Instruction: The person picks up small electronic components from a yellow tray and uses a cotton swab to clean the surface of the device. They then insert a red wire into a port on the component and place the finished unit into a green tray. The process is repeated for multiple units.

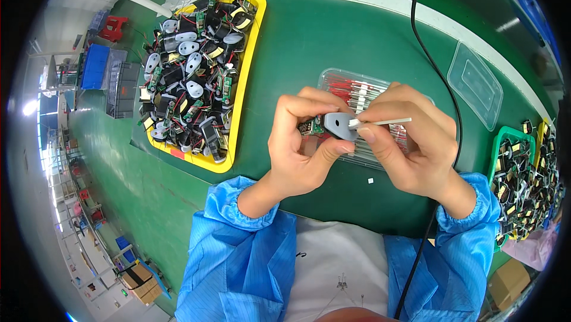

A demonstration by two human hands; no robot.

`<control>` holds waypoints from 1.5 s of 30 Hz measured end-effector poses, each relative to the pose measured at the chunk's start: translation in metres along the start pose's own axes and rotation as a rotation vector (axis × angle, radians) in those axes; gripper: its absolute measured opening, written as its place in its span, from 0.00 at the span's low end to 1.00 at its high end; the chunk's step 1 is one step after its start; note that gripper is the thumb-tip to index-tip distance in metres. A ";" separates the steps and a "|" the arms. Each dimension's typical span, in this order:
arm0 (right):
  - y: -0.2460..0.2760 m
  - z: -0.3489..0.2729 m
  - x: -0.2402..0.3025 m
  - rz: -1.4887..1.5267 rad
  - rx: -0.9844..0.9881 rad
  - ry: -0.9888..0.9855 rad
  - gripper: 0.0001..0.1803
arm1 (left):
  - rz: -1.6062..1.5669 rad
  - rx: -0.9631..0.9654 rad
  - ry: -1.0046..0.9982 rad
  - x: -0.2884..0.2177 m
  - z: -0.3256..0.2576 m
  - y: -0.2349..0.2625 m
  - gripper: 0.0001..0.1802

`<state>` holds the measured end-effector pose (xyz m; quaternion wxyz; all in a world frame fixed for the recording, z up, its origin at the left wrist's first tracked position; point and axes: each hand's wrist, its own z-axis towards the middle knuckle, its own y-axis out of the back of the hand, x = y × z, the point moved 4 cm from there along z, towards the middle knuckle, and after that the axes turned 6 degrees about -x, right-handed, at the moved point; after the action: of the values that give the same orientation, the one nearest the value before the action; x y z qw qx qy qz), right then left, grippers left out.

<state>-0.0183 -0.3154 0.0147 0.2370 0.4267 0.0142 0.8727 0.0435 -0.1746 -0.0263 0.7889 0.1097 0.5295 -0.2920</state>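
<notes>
My left hand is closed round a small electronic unit with a grey oval plastic cover. The cover has a dark hole in it, and a green circuit board sticks out beside it under my fingers. In my right hand, thumb and fingertips pinch a thin white stick-like piece. Its thicker white end meets the right edge of the grey cover; whether it is attached there I cannot tell. Below both hands sits a clear plastic box of red and white wires, partly hidden by them.
A yellow tray heaped with similar units stands at left on the green table. A clear lid lies at right, past a black cable. A small white square lies near me. Farther right is a filled green tray.
</notes>
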 end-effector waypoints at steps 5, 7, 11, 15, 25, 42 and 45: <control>0.000 0.003 0.001 -0.030 -0.028 0.006 0.05 | -0.078 -0.013 0.075 0.001 -0.001 -0.001 0.24; 0.000 0.003 -0.001 0.001 -0.015 -0.058 0.05 | -0.141 -0.036 0.135 0.002 -0.002 -0.003 0.23; 0.006 0.007 -0.007 0.007 -0.020 -0.107 0.06 | -0.435 -0.033 0.368 0.011 -0.002 -0.005 0.19; 0.003 0.008 -0.005 -0.077 -0.036 0.033 0.09 | -0.548 0.009 0.514 0.013 -0.001 -0.005 0.18; -0.003 0.007 -0.004 -0.137 -0.023 0.234 0.12 | -0.530 0.027 0.664 0.011 -0.003 -0.004 0.18; -0.008 0.002 -0.002 -0.202 0.033 0.271 0.13 | -0.429 -0.012 0.630 0.013 -0.003 -0.005 0.13; -0.010 -0.002 -0.004 -0.212 0.014 0.287 0.14 | -0.450 -0.022 0.629 0.013 -0.003 -0.006 0.13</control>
<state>-0.0131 -0.3077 0.0080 0.3204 0.2956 0.0989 0.8945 0.0415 -0.1824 -0.0388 0.5056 0.0664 0.7595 -0.4039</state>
